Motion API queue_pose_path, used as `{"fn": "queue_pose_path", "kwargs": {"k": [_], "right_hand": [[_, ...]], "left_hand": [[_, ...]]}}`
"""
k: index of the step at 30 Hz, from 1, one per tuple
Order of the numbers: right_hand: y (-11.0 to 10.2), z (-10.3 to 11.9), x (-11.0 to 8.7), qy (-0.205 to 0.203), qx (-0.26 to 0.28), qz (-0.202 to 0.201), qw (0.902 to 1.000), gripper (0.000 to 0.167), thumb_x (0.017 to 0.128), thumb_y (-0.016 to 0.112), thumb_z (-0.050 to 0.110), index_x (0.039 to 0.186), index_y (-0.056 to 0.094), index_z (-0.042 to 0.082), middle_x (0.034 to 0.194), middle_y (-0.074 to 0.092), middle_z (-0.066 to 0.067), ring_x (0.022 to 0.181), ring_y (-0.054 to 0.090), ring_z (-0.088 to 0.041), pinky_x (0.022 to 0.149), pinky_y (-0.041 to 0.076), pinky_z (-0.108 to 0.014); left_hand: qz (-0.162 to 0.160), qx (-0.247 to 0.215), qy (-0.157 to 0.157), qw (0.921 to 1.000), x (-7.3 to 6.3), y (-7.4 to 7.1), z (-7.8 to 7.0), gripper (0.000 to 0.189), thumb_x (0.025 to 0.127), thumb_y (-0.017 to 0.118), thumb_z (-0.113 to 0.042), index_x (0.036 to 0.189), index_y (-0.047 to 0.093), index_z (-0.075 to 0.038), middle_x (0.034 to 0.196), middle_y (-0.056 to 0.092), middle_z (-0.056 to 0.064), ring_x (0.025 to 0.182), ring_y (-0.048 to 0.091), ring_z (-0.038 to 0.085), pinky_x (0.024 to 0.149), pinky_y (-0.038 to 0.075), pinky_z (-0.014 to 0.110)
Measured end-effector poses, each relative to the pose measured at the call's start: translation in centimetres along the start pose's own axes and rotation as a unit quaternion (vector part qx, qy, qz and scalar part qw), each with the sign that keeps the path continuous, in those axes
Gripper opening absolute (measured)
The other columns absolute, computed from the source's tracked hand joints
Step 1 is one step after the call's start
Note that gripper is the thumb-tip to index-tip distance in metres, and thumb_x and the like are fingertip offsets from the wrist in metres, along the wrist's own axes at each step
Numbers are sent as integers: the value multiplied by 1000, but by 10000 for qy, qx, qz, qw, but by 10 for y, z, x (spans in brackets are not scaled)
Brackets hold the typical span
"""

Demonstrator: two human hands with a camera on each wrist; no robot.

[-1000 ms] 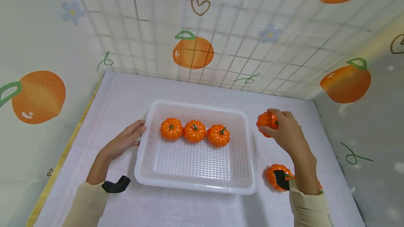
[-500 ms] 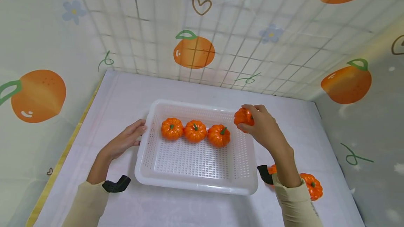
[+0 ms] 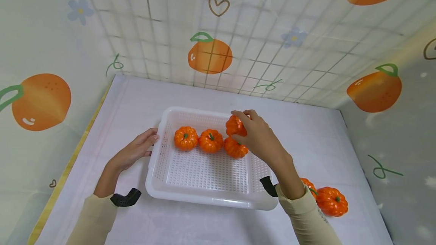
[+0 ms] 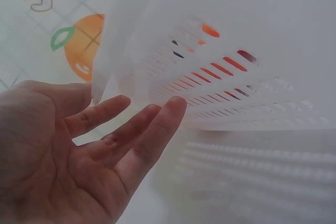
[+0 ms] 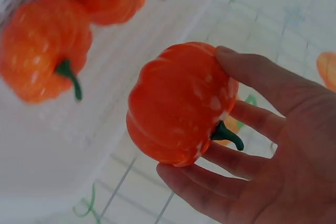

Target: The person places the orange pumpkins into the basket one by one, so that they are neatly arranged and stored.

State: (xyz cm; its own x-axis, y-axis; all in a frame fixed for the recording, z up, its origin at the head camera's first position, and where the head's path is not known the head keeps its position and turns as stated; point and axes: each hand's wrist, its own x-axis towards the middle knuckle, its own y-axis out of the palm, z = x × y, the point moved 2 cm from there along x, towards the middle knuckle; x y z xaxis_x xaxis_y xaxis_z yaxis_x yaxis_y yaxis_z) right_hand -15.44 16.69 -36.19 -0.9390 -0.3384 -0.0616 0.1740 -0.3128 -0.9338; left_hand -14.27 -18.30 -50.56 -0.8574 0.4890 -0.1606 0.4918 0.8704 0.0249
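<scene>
A white perforated plastic basket (image 3: 218, 204) stands on the table with three small orange pumpkins in a row inside: a left one (image 3: 185, 138), a middle one (image 3: 210, 141) and a right one (image 3: 235, 149). Over the basket's back right part, my right hand (image 3: 260, 139) holds another pumpkin (image 3: 235, 126) between thumb and fingers. In the right wrist view this held pumpkin (image 5: 181, 103) has its green stem toward the palm. My left hand (image 3: 134, 150) is at the basket's left side. The left wrist view has its relaxed fingers (image 4: 152, 140) against the slotted wall (image 4: 252, 35).
Two more pumpkins lie on the table right of the basket: a front one (image 3: 332, 201) and one (image 3: 308, 185) partly behind the right forearm. The white cloth (image 3: 204, 226) covers the table. Printed sheets with orange fruit (image 3: 210, 56) form walls at the back and sides.
My right hand has carried the held pumpkin leftward, from the table right of the basket to above the basket's inside. The left hand stays at the basket's left side.
</scene>
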Motion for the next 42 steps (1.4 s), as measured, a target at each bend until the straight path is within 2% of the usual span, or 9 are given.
{"fn": "queue_pose_path", "kwargs": {"k": [9, 18, 25, 31, 35, 42], "right_hand": [[25, 32, 8, -613, -192, 147, 9978, 61, 86, 81, 24, 140, 54, 16, 134, 50, -14, 111, 55, -32, 86, 56, -44], [57, 53, 10, -1272, -235, 647, 9895, 63, 86, 80, 25, 142, 52, 21, 136, 51, -4, 117, 53, -25, 88, 54, -36], [71, 64, 12, -1914, -431, 1170, 9736, 58, 87, 79, 25, 140, 55, 19, 137, 51, -4, 122, 52, -23, 97, 50, -34], [82, 71, 13, -2496, -681, 1600, 9526, 60, 90, 76, 29, 144, 52, 22, 140, 49, 1, 122, 50, -20, 101, 47, -32], [92, 74, 15, -2828, -932, 1754, 9384, 61, 89, 77, 31, 144, 51, 22, 142, 49, 0, 124, 50, -20, 104, 45, -31], [107, 77, 17, -3180, -1190, 1887, 9215, 61, 87, 79, 28, 142, 53, 22, 145, 48, -2, 130, 47, -23, 102, 47, -33]], "left_hand": [[-48, 26, -47, 10000, 0, 0, 0, 46, 109, 41, -32, 148, 37, -9, 143, 46, 20, 120, 53, 38, 96, 51, 48], [-19, 24, -21, 10000, -1, -1, 2, 45, 109, 40, -32, 147, 37, -9, 142, 46, 20, 119, 53, 37, 97, 50, 50], [15, -1, 80, 10000, -1, -1, 2, 44, 109, 40, -31, 147, 38, -9, 141, 47, 21, 118, 54, 36, 96, 51, 49], [15, -12, 125, 9999, -1, -1, 1, 43, 109, 40, -30, 147, 38, -8, 141, 47, 21, 117, 55, 37, 94, 52, 49], [6, -29, 99, 9999, -2, -1, 0, 43, 109, 40, -29, 147, 38, -8, 142, 46, 20, 117, 55, 36, 94, 53, 48], [-17, -96, 35, 9999, -1, -1, -1, 44, 109, 41, -31, 146, 38, -7, 144, 44, 19, 119, 54, 35, 93, 53, 45]]}}
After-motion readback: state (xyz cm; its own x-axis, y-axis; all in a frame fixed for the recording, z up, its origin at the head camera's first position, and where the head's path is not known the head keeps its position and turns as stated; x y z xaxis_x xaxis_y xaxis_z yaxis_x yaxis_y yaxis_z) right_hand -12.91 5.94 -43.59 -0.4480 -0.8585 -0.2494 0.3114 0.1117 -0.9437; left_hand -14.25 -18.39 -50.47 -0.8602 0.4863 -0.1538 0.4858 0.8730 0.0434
